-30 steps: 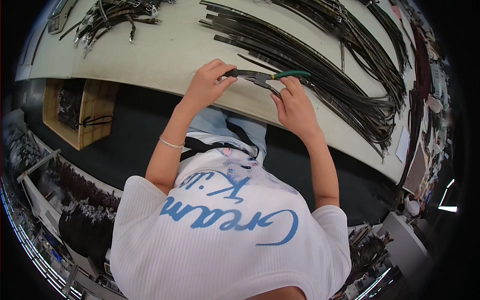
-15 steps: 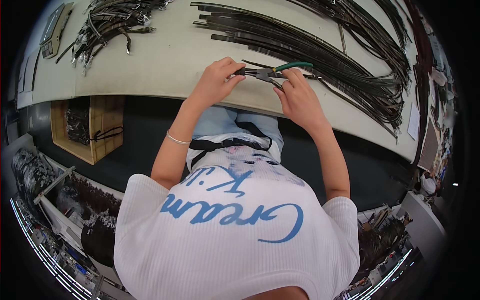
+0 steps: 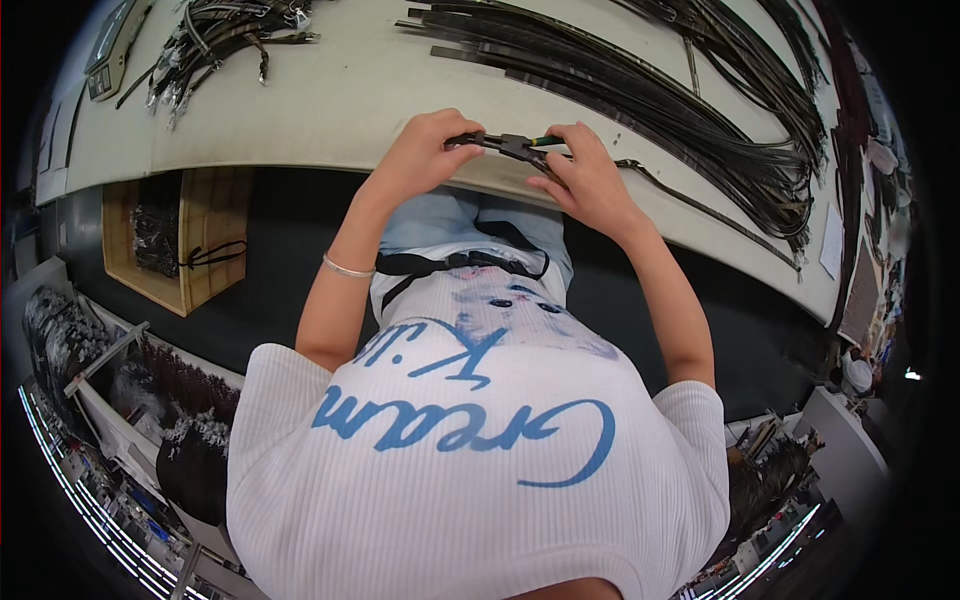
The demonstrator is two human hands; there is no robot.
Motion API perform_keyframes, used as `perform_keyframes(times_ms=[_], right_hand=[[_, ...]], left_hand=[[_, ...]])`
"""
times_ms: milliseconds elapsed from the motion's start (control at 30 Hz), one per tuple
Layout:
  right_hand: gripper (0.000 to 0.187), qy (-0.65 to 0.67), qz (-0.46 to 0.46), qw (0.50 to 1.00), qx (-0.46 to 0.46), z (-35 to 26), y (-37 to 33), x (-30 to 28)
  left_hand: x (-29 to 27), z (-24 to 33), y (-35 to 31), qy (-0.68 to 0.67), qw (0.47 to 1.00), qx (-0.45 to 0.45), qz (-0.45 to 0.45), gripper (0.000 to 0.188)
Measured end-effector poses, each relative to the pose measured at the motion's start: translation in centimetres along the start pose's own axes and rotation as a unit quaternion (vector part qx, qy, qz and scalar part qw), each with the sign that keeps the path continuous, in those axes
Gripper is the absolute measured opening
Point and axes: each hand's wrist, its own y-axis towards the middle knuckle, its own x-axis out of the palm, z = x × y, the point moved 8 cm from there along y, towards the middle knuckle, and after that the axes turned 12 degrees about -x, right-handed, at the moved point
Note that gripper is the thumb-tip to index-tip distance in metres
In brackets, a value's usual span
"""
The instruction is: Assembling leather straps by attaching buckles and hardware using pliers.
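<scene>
Pliers (image 3: 515,146) lower, right hand (image 3: 585,180) covering handles

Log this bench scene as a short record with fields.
left hand: grips one end of the dark metal pliers with green handle
right hand: closed on the pliers' green-handled end
surface: pale cream worktable
behind hands: long black straps fanned across the table
far left: pile of short dark straps with metal clips
below table: wooden box

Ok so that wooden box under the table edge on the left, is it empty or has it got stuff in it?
Not empty. The wooden box holds a dark bundle of small parts; what they are is too small to tell.
</scene>
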Motion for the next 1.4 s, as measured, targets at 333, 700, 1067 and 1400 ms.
perform_keyframes(times_ms=[333,700,1067,1400], right_hand=[[0.029,-0.102,0.029,0.994,0.0,0.4,0.5,0.4],[0.03,-0.193,0.027,0.979,0.068,1.2,-1.2,-1.1],[0.043,-0.198,0.063,0.976,0.071,0.9,-0.4,-0.4],[0.036,-0.218,-0.038,0.974,0.05,1.9,0.4,0.9]], left_hand=[[-0.2,1.1,-1.0,0.006,0.997,-0.068,0.03,0.023],[1.4,0.6,0.4,-0.05,0.991,-0.123,-0.03,0.025],[0.5,-0.4,1.6,-0.06,0.985,-0.12,-0.105,0.029],[0.8,-1.7,0.5,-0.064,0.99,-0.112,-0.06,0.031]])
